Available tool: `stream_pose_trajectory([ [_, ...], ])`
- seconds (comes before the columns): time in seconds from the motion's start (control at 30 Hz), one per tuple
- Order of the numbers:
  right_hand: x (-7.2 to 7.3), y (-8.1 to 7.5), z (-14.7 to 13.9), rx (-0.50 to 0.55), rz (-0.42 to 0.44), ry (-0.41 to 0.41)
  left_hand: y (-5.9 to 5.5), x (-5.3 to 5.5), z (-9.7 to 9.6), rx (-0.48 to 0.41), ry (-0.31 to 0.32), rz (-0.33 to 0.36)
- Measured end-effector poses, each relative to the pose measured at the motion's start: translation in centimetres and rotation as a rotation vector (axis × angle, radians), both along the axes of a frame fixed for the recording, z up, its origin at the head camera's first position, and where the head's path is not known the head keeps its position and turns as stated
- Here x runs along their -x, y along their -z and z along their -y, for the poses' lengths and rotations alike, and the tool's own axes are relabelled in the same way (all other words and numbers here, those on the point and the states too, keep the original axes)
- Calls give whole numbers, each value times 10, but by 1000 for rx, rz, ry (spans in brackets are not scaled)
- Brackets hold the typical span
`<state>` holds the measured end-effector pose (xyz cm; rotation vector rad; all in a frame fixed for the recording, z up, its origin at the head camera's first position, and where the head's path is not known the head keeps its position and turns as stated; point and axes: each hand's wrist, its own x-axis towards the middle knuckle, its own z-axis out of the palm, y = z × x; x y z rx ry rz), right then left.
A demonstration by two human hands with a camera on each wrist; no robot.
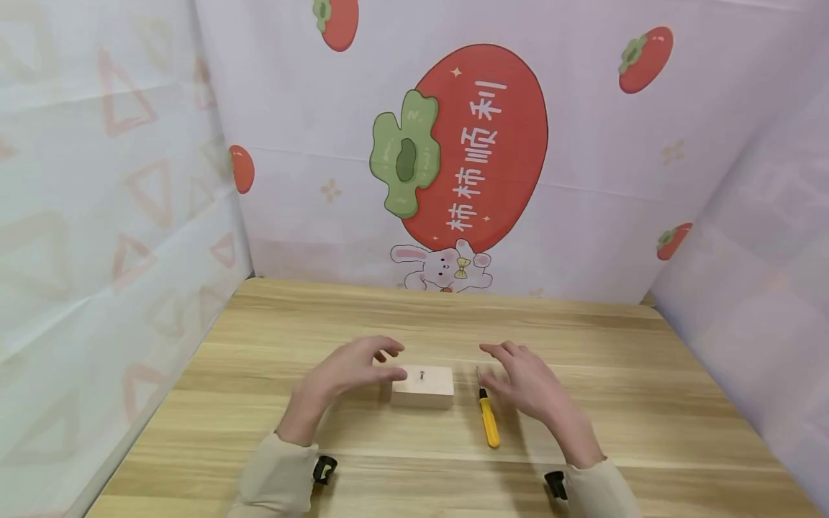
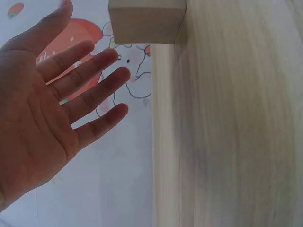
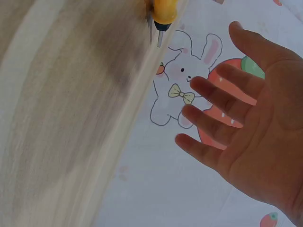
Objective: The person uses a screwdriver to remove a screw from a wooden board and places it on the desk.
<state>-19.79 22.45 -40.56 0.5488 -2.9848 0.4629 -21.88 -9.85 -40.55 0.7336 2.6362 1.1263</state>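
A pale wooden block (image 1: pixel 422 398) lies on the table, with a small screw (image 1: pixel 422 375) standing up from its top face. My left hand (image 1: pixel 352 365) hovers at the block's left, thumb tip overlapping its edge in the head view; the left wrist view shows the palm (image 2: pixel 35 113) bare and the fingers spread. To the block's right lies a screwdriver (image 1: pixel 488 421) with a yellow handle, its shaft pointing away from me. Beside it is my right hand (image 1: pixel 527 381), fingers relaxed and holding nothing. In the right wrist view the screwdriver (image 3: pixel 164 10) shows at the top, apart from the fingers.
The wood-grain table (image 1: pixel 259 403) carries the block and screwdriver. Behind it hangs a pale cloth (image 1: pixel 298 216) printed with persimmons and a rabbit. Cloth walls (image 1: pixel 84 237) stand at the left and right sides. Both wrists wear a dark strap (image 1: pixel 325 470) over light sleeves.
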Motion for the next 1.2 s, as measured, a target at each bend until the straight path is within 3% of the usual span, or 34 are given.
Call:
stream_pose_trajectory([
  [0.17,-10,-5,-1,-9,68,-23,4,0,-11,16,15,59],
  [0.43,-25,-13,-7,-12,206,-99,7,-3,-17,60,1,9],
  [0.63,-29,-12,-14,-29,210,-192,11,-1,-20,17,-31,48],
  [0.93,-28,-9,-13,-45,262,-242,9,-4,-20,-2,-93,90],
  [1.2,-32,-1,-9,-131,250,-330,12,-3,-21,-29,-91,118],
])
